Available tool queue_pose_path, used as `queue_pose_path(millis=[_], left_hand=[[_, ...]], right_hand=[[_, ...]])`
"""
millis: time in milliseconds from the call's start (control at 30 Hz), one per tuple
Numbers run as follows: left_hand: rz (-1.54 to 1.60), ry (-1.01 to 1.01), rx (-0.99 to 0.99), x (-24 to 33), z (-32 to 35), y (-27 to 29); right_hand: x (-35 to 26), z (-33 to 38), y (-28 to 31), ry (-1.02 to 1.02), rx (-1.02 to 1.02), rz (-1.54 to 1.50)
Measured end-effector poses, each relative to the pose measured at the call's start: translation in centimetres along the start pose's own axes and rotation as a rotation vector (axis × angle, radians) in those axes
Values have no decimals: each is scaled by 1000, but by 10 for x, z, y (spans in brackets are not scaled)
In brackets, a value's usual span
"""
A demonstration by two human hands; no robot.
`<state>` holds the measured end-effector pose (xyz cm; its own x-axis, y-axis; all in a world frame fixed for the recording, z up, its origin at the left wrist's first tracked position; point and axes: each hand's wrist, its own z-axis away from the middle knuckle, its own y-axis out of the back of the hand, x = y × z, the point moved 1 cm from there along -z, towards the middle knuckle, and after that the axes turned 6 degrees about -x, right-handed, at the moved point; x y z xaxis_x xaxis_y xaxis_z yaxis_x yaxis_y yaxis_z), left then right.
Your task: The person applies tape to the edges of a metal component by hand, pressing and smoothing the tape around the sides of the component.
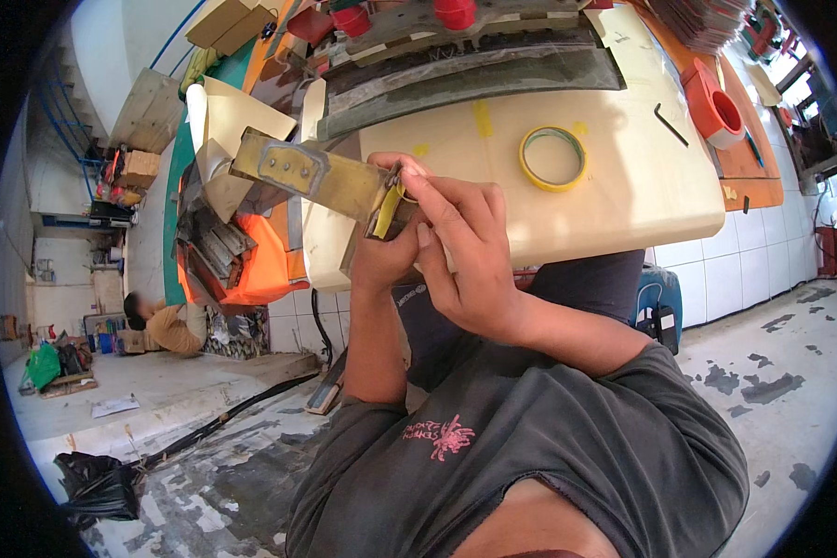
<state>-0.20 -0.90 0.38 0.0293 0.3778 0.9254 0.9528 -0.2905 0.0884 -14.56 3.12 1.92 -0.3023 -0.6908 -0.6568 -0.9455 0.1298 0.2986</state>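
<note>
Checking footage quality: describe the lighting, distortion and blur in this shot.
Head view: even daylight, no harsh glare; soft shadow under the table. Fisheye bends the floor tiles and table edge toward the black rim. Hands and metal strip look sharp; the far room is small and hazier.

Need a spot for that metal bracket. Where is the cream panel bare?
Bare: the cream panel right of the yellow tape ring, up to the black hex key, and below the ring to the near edge. Crowded: the dark glass strip at its far edge and both hands at its left.

Tape roll (552,158) on table (660,186), cup (713,104) right
</note>
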Motion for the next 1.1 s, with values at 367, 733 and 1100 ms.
queue_pose_path(millis=[367, 733, 1100], left_hand=[[89, 19, 13, -2, -1, -3], [162, 1, 11, 8, -5, -12], [225, 11, 1, 3, -3, -9]], right_hand=[[-6, 2, 2, -87, -39, -69], [-12, 6, 2, -22, -74, 19], [-7, 9, 0, -6, -31, 13]])
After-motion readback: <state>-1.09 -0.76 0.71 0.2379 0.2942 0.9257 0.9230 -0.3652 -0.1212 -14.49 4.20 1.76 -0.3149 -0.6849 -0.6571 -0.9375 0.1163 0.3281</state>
